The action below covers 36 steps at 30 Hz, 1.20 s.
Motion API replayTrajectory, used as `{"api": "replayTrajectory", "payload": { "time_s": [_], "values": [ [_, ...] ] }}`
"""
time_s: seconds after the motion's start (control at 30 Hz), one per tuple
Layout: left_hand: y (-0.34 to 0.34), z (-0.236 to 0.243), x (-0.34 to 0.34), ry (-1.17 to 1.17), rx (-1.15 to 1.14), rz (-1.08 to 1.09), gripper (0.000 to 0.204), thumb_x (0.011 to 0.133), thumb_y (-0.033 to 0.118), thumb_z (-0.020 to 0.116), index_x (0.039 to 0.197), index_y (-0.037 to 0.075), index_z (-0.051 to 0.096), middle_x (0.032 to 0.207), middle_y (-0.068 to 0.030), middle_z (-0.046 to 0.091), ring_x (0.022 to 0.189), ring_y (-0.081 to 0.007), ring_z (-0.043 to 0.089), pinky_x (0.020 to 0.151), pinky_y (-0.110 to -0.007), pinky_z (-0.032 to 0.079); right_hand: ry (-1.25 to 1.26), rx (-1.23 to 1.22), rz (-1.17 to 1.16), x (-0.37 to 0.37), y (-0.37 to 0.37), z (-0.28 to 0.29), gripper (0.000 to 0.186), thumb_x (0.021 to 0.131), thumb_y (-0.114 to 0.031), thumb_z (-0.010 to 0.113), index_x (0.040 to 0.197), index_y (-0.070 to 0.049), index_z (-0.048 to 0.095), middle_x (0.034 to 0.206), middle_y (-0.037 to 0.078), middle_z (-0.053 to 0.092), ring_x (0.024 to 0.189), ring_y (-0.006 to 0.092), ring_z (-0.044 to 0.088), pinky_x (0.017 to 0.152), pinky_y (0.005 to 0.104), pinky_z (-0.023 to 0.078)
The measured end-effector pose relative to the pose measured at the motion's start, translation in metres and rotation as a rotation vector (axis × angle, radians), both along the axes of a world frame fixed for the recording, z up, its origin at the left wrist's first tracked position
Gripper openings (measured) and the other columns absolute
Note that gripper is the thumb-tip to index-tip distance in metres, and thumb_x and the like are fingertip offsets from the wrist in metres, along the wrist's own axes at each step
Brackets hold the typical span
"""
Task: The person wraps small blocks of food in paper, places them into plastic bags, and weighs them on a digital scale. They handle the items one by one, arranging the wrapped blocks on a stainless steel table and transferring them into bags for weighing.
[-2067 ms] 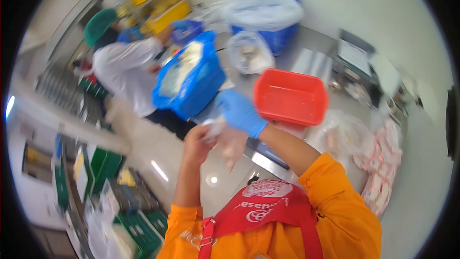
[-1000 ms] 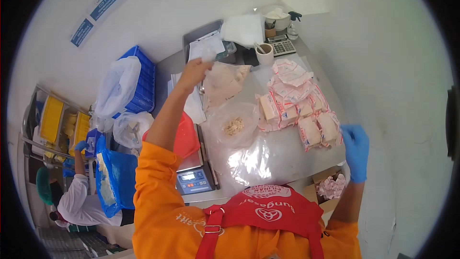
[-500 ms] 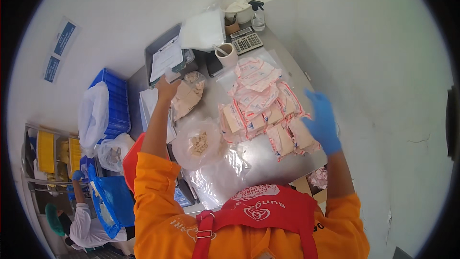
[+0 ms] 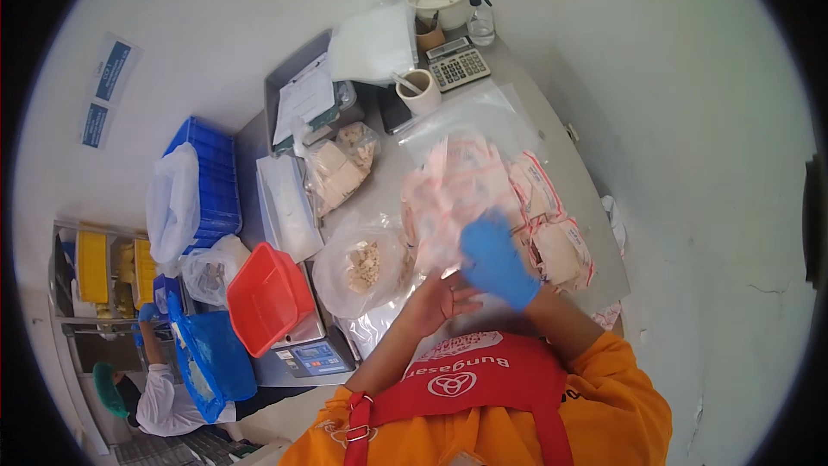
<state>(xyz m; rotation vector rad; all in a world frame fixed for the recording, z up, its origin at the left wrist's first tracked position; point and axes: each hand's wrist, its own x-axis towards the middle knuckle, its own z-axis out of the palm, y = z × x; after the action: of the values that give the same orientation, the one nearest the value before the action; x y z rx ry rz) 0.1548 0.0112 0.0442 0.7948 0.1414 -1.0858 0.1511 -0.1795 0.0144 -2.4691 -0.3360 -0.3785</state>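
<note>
My right hand [image 4: 500,261], in a blue glove, is curled at the near edge of a printed clear-and-red plastic bag [image 4: 453,177]. The bag is smeared by motion and spreads over the packs. Just beside it, my bare left hand [image 4: 434,304] is held low with its fingers apart and nothing visible in it. Wrapped packs of pale blocks [image 4: 559,252] lie to the right of my gloved hand. Left of my hands, a clear bag holding beige crumbly pieces [image 4: 365,267] sits open on the metal table [image 4: 569,134].
A red tray [image 4: 269,298] rests on the scale [image 4: 315,355] at left. Behind are a tied bag of pale blocks [image 4: 336,174], a mug [image 4: 420,93], a calculator [image 4: 459,65] and a spray bottle [image 4: 480,22]. A blue crate [image 4: 211,181] adjoins the table; a co-worker [image 4: 159,397] is at far left.
My left hand has come back from the bag of blocks to near my chest. My gloved hand has swung in from the right to the printed bag, which has shifted toward me.
</note>
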Motion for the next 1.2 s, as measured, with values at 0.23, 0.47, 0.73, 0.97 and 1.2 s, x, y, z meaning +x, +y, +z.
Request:
{"api": "replayTrajectory", "payload": {
  "time_s": [0.23, 0.47, 0.73, 0.97, 1.2],
  "values": [
    [0.001, -0.049, -0.012, 0.180, 0.103, 0.159, 0.042, 0.096, 0.034, 0.052, 0.119, 0.001, 0.059, 0.116, -0.0188, 0.066, 0.108, -0.0343, 0.065, 0.095, -0.049, 0.051, 0.115, -0.001, 0.540, -0.058, 0.031, 0.024, 0.017, 0.074, -0.016, 0.066, 0.087, -0.006, 0.068, 0.095, 0.016, 0.063, 0.104, 0.0365, 0.057, 0.097, 0.0502, 0.044],
    [-0.022, -0.021, -0.012, 0.266, -0.025, 0.022, 0.026, 0.083, 0.008, 0.055, 0.106, 0.000, 0.063, 0.098, -0.0155, 0.067, 0.089, -0.0299, 0.068, 0.076, -0.045, 0.057, -0.212, 0.114, -0.103, -0.079, 0.003, 0.090, 0.058, 0.073, -0.011, 0.065, 0.131, -0.010, 0.061, 0.136, 0.018, 0.053, 0.124, 0.0351, 0.054, 0.102, 0.0435, 0.045],
    [-0.076, 0.040, -0.048, 0.015, -0.062, -0.262, 0.049, 0.101, 0.042, 0.047, 0.132, 0.005, 0.054, 0.123, -0.0095, 0.060, 0.115, -0.0220, 0.058, 0.099, -0.040, 0.046, -0.167, 0.707, -0.323, -0.124, -0.014, 0.060, 0.063, 0.070, 0.002, 0.053, 0.132, -0.008, 0.063, 0.120, 0.019, 0.063, 0.104, 0.0326, 0.063, 0.091, 0.0365, 0.052],
    [-0.126, 0.041, 0.028, -1.429, 0.440, -0.429, 0.030, 0.092, 0.006, 0.062, 0.122, 0.000, 0.065, 0.122, -0.0113, 0.068, 0.113, -0.0195, 0.062, 0.096, -0.033, 0.049, -0.335, 1.335, -1.184, -0.255, -0.143, 0.034, 0.026, 0.078, 0.011, 0.043, 0.077, 0.000, 0.066, 0.066, 0.008, 0.065, 0.061, 0.0149, 0.057, 0.056, 0.0292, 0.047],
    [-0.156, -0.078, 0.247, -1.766, 1.026, -0.267, 0.040, 0.087, 0.037, 0.071, 0.104, 0.000, 0.071, 0.100, -0.0163, 0.073, 0.089, -0.0269, 0.070, 0.082, -0.037, 0.053, -0.694, 1.848, -1.922, -0.521, -0.142, -0.308, 0.013, 0.088, -0.007, 0.054, 0.080, -0.006, 0.063, 0.069, 0.006, 0.061, 0.054, 0.0166, 0.053, 0.051, 0.0317, 0.047]
  ]
}}
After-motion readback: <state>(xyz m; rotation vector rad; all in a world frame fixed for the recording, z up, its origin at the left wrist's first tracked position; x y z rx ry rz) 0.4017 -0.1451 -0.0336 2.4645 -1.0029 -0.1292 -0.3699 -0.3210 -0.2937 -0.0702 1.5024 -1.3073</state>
